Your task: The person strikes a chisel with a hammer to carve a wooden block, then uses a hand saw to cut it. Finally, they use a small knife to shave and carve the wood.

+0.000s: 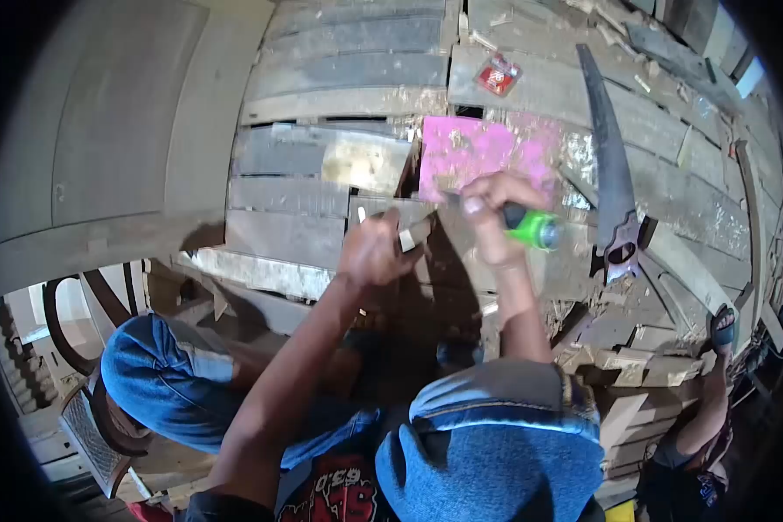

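Observation:
My left hand [374, 248] is closed around a small pale wood piece [416, 234], whose end sticks out to the right of the fingers. To its right, my right hand [496, 213] is wrapped round a tool with a green and black handle [531, 228]; its thin dark tip points left toward the wood piece. Motion blurs the tool a little. Beyond both hands a pink sheet [487, 152], strewn with shavings, lies on the planks.
A handsaw [613, 157] lies at the right. A red packet [498, 76] rests beyond the pink sheet. Wooden door panels [113, 113] stand at the left, and a chair [96, 435] at the lower left. Another person's arm [709, 409] shows at the lower right.

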`<move>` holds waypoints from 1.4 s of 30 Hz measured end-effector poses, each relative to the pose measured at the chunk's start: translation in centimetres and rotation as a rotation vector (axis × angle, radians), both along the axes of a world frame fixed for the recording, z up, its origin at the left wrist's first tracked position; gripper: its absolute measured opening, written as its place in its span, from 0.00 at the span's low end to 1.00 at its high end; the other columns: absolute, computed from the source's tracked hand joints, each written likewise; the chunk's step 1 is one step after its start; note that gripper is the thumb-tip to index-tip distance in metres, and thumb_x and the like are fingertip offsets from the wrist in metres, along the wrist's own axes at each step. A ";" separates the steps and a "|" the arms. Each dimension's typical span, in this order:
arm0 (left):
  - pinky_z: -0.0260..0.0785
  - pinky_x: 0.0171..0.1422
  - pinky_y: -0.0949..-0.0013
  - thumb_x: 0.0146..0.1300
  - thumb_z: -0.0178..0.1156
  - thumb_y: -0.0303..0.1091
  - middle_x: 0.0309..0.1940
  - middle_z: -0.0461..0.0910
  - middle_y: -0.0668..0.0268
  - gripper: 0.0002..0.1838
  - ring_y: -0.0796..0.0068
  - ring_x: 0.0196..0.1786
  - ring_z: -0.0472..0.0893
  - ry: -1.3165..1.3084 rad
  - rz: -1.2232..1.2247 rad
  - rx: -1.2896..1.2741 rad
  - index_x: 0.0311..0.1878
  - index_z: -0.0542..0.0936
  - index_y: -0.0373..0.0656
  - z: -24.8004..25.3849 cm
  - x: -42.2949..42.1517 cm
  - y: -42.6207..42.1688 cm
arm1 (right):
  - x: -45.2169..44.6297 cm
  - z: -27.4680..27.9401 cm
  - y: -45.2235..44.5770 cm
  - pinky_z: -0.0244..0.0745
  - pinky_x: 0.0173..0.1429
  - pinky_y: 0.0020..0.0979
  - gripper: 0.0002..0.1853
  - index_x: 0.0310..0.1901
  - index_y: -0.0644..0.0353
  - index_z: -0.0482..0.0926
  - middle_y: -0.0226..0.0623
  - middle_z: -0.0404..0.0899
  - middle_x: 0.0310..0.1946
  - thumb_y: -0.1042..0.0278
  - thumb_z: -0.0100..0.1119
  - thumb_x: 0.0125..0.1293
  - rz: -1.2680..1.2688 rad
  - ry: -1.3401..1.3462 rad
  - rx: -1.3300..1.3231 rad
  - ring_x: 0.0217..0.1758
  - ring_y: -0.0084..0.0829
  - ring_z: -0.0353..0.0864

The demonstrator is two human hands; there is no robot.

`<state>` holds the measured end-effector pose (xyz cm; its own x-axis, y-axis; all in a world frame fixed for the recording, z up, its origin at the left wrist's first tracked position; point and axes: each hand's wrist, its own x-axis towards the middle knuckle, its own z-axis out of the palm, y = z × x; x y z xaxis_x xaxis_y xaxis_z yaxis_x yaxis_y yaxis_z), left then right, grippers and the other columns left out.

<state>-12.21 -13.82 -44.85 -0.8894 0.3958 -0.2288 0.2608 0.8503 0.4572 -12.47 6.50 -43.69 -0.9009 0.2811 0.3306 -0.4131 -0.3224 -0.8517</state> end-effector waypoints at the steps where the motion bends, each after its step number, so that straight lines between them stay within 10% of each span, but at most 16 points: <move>1: 0.82 0.40 0.48 0.53 0.78 0.43 0.28 0.85 0.43 0.23 0.41 0.34 0.87 -0.067 0.040 -0.016 0.42 0.81 0.36 -0.3 0.3 -0.1 | -0.1 2.0 0.8 0.61 0.28 0.28 0.20 0.21 0.57 0.62 0.29 0.67 0.19 0.80 0.65 0.60 -0.017 0.037 -0.090 0.23 0.21 0.63; 4: 0.82 0.40 0.49 0.53 0.78 0.43 0.26 0.85 0.45 0.24 0.42 0.33 0.87 0.068 -0.004 -0.012 0.43 0.80 0.36 -1.1 0.6 -0.4 | 0.5 4.7 1.6 0.65 0.29 0.29 0.20 0.21 0.57 0.63 0.30 0.70 0.20 0.77 0.67 0.61 0.128 0.033 -0.389 0.23 0.21 0.66; 8: 0.82 0.43 0.48 0.52 0.78 0.43 0.28 0.85 0.45 0.24 0.42 0.36 0.88 0.024 -0.020 0.002 0.43 0.80 0.36 -1.2 0.8 -0.8 | 1.1 -7.1 -3.7 0.60 0.28 0.30 0.16 0.21 0.60 0.67 0.29 0.69 0.18 0.74 0.67 0.55 0.141 -0.275 0.187 0.22 0.22 0.67; 18: 0.82 0.42 0.46 0.53 0.77 0.44 0.29 0.85 0.42 0.24 0.36 0.35 0.86 0.004 0.003 -0.016 0.39 0.79 0.34 -0.7 0.6 -0.3 | 0.1 2.9 2.3 0.53 0.23 0.30 0.19 0.26 0.54 0.61 0.28 0.65 0.17 0.76 0.66 0.64 0.072 0.032 -0.225 0.18 0.21 0.59; 22: 0.81 0.42 0.46 0.53 0.77 0.45 0.29 0.85 0.42 0.24 0.36 0.36 0.86 0.053 -0.019 -0.007 0.41 0.79 0.36 -0.6 0.5 -0.6 | 1.1 -7.9 -3.1 0.60 0.30 0.29 0.17 0.21 0.58 0.63 0.29 0.69 0.20 0.81 0.61 0.59 0.140 -0.279 0.188 0.23 0.20 0.66; 30: 0.82 0.41 0.48 0.52 0.78 0.44 0.24 0.84 0.47 0.23 0.40 0.33 0.87 -0.001 0.000 -0.028 0.42 0.81 0.37 -1.5 0.4 -0.7 | 0.1 2.0 2.1 0.62 0.27 0.28 0.19 0.21 0.57 0.64 0.27 0.67 0.20 0.81 0.66 0.60 0.117 -0.026 -0.331 0.22 0.20 0.63; 37: 0.82 0.42 0.48 0.52 0.78 0.45 0.26 0.84 0.45 0.23 0.40 0.34 0.87 -0.002 0.003 -0.011 0.41 0.81 0.36 -0.7 0.3 -0.4 | 0.5 -6.1 -3.0 0.57 0.27 0.28 0.20 0.21 0.56 0.62 0.26 0.66 0.17 0.82 0.65 0.59 0.070 -0.231 -0.008 0.22 0.18 0.64; 42: 0.83 0.46 0.47 0.52 0.77 0.45 0.28 0.85 0.44 0.27 0.39 0.36 0.87 0.046 -0.015 -0.007 0.47 0.82 0.35 -0.1 -0.5 0.0 | -0.9 0.5 -0.4 0.59 0.28 0.28 0.21 0.20 0.56 0.61 0.28 0.67 0.17 0.80 0.65 0.60 0.079 -0.041 -0.119 0.22 0.18 0.64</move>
<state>-12.71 -13.84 -44.96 -0.8929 0.4081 -0.1903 0.2945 0.8490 0.4387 -13.34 6.09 -43.14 -0.9340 0.2437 0.2612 -0.3477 -0.4526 -0.8211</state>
